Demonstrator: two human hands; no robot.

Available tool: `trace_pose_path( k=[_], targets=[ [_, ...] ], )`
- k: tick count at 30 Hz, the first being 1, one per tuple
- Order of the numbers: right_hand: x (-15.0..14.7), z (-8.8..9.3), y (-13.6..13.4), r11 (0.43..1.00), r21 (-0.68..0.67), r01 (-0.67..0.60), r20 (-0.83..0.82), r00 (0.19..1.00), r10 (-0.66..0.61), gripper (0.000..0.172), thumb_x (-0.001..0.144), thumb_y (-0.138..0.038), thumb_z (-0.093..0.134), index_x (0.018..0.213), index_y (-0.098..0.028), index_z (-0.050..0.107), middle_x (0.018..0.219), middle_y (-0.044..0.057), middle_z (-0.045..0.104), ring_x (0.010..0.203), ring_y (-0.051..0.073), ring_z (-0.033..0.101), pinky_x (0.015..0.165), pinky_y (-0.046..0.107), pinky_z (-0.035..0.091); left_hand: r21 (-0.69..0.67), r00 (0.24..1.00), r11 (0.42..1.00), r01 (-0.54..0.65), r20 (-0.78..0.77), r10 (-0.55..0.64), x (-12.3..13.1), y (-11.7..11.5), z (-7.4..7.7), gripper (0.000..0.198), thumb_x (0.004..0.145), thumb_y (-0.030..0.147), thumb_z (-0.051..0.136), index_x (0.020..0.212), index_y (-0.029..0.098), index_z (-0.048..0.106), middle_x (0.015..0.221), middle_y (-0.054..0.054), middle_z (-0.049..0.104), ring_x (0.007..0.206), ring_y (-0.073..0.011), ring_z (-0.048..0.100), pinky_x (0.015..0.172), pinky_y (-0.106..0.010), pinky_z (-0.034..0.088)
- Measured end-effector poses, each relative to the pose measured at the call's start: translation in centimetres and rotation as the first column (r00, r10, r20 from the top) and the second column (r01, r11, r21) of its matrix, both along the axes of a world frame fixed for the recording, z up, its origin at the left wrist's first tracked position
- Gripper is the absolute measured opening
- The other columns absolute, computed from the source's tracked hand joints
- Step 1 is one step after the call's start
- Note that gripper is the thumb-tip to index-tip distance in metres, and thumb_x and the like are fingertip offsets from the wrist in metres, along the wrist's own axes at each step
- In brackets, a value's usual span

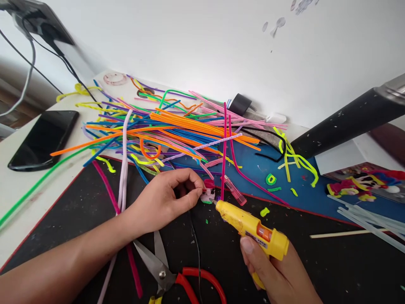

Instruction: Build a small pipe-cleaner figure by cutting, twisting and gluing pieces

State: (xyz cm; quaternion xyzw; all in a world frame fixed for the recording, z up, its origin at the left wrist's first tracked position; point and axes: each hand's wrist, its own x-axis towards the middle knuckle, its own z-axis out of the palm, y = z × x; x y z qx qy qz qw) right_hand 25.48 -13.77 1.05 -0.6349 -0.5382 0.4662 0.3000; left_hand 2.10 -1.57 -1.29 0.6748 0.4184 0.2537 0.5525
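My left hand [174,196] is closed in a pinch at a small craft piece [208,195] with pink, red and green parts. Its fingertips hide part of the piece. In my right hand [268,268] is a yellow hot glue gun [249,226], fingers wrapped round its handle. The gun's metal nozzle points left and reaches the piece's edge; whether it touches, I cannot tell. Just beyond the nozzle stands a magenta pipe cleaner [224,152]. Red-handled scissors [164,272] lie with blades apart below my left hand.
A heap of coloured pipe cleaners [177,126] spreads along the wall. A black phone [42,139] lies at left. A pink craft knife [234,191] rests beyond the gun. At right are glue sticks [370,223], a wooden stick [344,233], a pipe-cleaner figure [357,185] and a black post [348,118].
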Motion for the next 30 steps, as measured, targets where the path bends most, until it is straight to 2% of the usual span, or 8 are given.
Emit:
trace_pose_path(
  k=[4, 11, 30],
  targets=[
    [-0.13, 0.03, 0.20, 0.999, -0.034, -0.003, -0.008, 1.000, 0.003, 0.062, 0.102, -0.073, 0.052, 0.065, -0.023, 0.049, 0.055, -0.004, 0.038, 0.046, 0.012, 0.038, 0.039, 0.023, 0.031, -0.003, 1.000, 1.000, -0.006, -0.012, 0.006, 0.09, 0.10, 0.13, 0.012, 0.093, 0.030, 0.065, 0.089, 0.020, 0.070, 0.090, -0.004, 0.076, 0.081, -0.0182, 0.068, 0.069, -0.027, 0.051],
    [-0.47, 0.32, 0.60, 1.000, -0.001, -0.006, 0.028, 1.000, 0.006, 0.060, 0.102, -0.073, 0.052, 0.066, -0.024, 0.052, 0.054, -0.002, 0.044, 0.047, 0.015, 0.044, 0.041, 0.026, 0.035, 0.001, 1.000, 1.000, -0.008, -0.007, 0.008, 0.19, 0.19, 0.21, 0.012, 0.092, 0.029, 0.064, 0.088, 0.020, 0.069, 0.087, -0.003, 0.075, 0.078, -0.0175, 0.066, 0.068, -0.027, 0.051],
    [-0.56, 0.12, 0.39, 1.000, -0.001, -0.001, 0.097, 0.995, 0.001, 0.063, 0.103, -0.074, 0.049, 0.064, -0.024, 0.047, 0.052, -0.004, 0.040, 0.043, 0.012, 0.042, 0.038, 0.022, 0.035, 0.014, 1.000, 1.000, 0.006, 0.016, -0.006, 0.16, 0.21, 0.30, 0.012, 0.093, 0.027, 0.063, 0.088, 0.019, 0.069, 0.088, -0.003, 0.076, 0.079, -0.0168, 0.067, 0.068, -0.026, 0.051]
  ],
)
